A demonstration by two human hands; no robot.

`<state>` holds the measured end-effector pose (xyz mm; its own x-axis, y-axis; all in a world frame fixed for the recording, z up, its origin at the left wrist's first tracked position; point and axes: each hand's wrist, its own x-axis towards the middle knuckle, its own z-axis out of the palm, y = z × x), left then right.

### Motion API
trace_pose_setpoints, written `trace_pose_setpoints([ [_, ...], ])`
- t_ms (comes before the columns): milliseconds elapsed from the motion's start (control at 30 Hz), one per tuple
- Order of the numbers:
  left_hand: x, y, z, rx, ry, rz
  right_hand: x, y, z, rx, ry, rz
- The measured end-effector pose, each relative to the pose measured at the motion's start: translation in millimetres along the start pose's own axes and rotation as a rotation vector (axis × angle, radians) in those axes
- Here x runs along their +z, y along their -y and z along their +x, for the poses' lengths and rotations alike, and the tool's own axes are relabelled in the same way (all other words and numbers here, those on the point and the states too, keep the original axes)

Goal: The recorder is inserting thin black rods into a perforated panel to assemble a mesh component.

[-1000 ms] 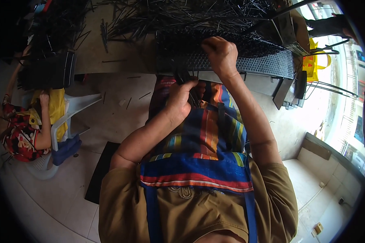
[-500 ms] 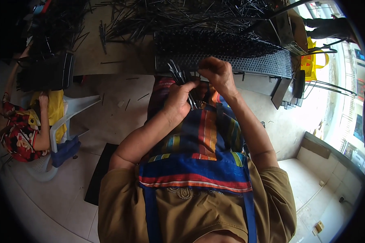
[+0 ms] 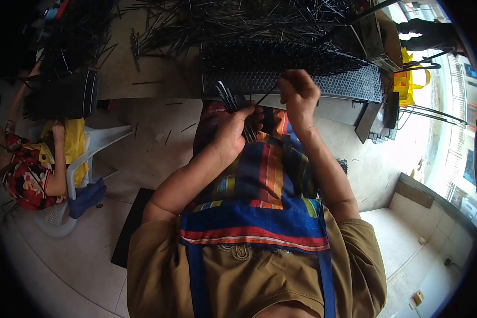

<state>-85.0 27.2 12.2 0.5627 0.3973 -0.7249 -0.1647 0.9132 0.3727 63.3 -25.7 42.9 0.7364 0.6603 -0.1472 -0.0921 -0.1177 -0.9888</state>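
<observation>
A bundle of thin black sticks point(image 3: 227, 97) is gripped in my left hand point(image 3: 233, 130), above my striped apron point(image 3: 270, 169). My right hand point(image 3: 301, 100), fingers pinched, holds one thin black stick point(image 3: 267, 94) whose lower end reaches toward the bundle. Just beyond both hands is a dark rack point(image 3: 233, 84) with a honeycomb of holes along its near side. Many black sticks point(image 3: 281, 57) stand packed upright across its far part.
Loose black sticks point(image 3: 196, 24) lie heaped on the table point(image 3: 114, 79) behind the rack. To the left, a co-worker point(image 3: 34, 177) sits on a white plastic chair point(image 3: 93, 143) near another dark rack point(image 3: 63, 98). A yellow bag point(image 3: 405, 87) and a cardboard box point(image 3: 388, 42) are at the right.
My right hand has moved a little to the right, and a single stick now shows between it and the bundle. My left hand stays nearly in place.
</observation>
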Motion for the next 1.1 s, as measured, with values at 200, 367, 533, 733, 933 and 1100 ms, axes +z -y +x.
trace_pose_setpoints([
  [200, 0, 3, 1, -0.005, -0.008, 0.083, 0, 3, 28, -0.478, -0.152, -0.334],
  [367, 3, 1, -2, -0.002, -0.005, 0.107, 7, 3, 37, -0.736, -0.022, -0.712],
  [533, 4, 4, -2, -0.037, 0.011, 0.068, 15, 3, 41, -0.733, 0.073, -0.933],
  [733, 3, 3, 0, -0.057, 0.069, 0.010, 3, 4, 30, -0.728, 0.074, -0.919],
  [933, 7, -1, -3, -0.035, 0.112, 0.112, -5, -5, 11, 0.029, 0.156, -0.158],
  [1100, 0, -2, -3, -0.026, 0.060, 0.103, -5, 2, 27, -0.302, -0.133, -0.129],
])
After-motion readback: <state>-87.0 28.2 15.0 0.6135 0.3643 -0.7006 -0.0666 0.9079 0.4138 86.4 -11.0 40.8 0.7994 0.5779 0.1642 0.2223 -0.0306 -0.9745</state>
